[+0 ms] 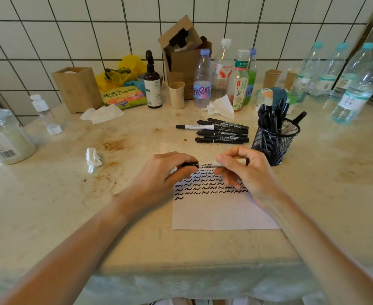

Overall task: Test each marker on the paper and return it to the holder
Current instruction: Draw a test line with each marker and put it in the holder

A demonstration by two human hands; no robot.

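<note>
I look down on a pale, stained table pushed against a wall of white square tiles with dark grout. Along the wall sit a wooden box, an open cardboard box, paper cups and a row of clear water bottles. Crumpled tissues lie on the tabletop. The light is soft and even.

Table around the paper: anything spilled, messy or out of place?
Yes. A brown crumbly stain marks the table left of the loose markers, a crumpled tissue lies below it, and a cardboard box gapes open by the wall.
</note>
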